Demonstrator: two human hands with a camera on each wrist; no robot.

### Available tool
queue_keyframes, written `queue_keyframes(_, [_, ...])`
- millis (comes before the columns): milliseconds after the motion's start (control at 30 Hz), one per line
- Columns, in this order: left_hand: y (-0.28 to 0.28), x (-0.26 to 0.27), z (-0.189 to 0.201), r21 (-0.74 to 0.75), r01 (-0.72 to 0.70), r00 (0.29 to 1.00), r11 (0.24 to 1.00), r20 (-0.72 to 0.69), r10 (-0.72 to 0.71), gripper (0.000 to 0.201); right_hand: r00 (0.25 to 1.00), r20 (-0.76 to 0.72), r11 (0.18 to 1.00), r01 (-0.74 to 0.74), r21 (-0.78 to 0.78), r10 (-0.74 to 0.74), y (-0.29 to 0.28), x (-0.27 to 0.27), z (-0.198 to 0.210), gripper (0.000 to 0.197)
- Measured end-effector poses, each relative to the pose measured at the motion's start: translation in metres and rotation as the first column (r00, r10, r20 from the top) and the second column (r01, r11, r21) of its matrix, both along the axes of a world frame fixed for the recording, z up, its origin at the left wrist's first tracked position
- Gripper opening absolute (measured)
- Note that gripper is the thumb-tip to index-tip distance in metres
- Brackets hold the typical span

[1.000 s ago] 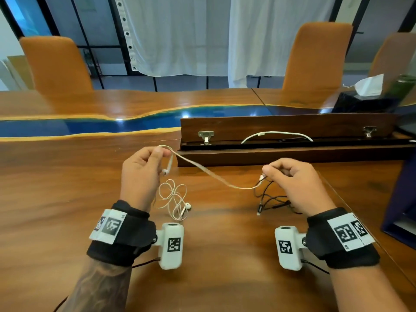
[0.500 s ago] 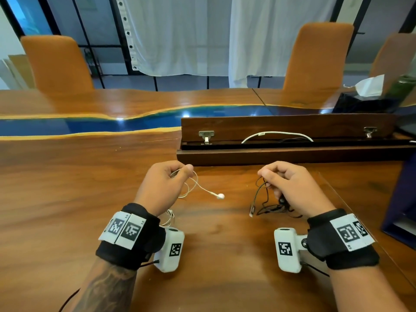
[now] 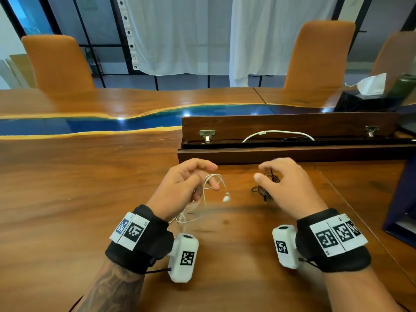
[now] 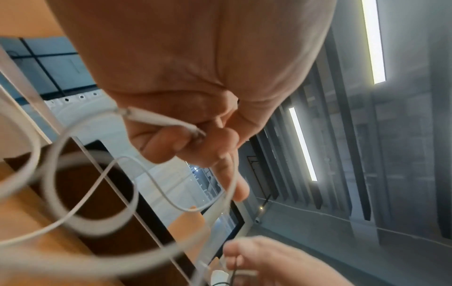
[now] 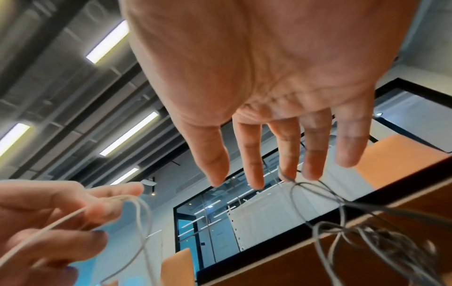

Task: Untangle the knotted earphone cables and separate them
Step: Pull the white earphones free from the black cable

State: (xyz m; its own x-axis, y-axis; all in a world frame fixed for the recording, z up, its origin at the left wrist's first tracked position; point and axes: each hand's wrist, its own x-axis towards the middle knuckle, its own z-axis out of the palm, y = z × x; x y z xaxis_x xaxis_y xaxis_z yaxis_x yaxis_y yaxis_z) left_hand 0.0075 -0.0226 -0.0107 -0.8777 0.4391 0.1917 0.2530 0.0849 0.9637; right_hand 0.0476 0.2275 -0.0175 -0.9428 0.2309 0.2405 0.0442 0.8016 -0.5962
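The white earphone cable hangs in loops from my left hand, whose fingers curl round its white stem. One white earbud is just off the fingers, low over the wooden table. The black earphone cable lies in a small heap on the table under my right hand. In the right wrist view the right hand's fingers are straight and spread, with a strand of the black cable by their tips. The two cables are apart.
An open wooden hatch in the table stands just beyond the hands, with a white cord inside. A dark blue box is at the right edge. A black tissue box and orange chairs stand farther back.
A second ago both hands held the white cable stretched between them. The right hand let it go, dropped to the black cable and has now spread its fingers. The left hand moved right with the white loops.
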Motion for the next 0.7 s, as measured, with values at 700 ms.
queue_keyframes(700, [0.014, 0.009, -0.004, -0.044, -0.006, 0.996, 0.999, -0.090, 0.002, 0.017, 0.889, -0.047, 0.851, -0.450, -0.271, 0.455, -0.026, 0.004, 0.015, 0.048])
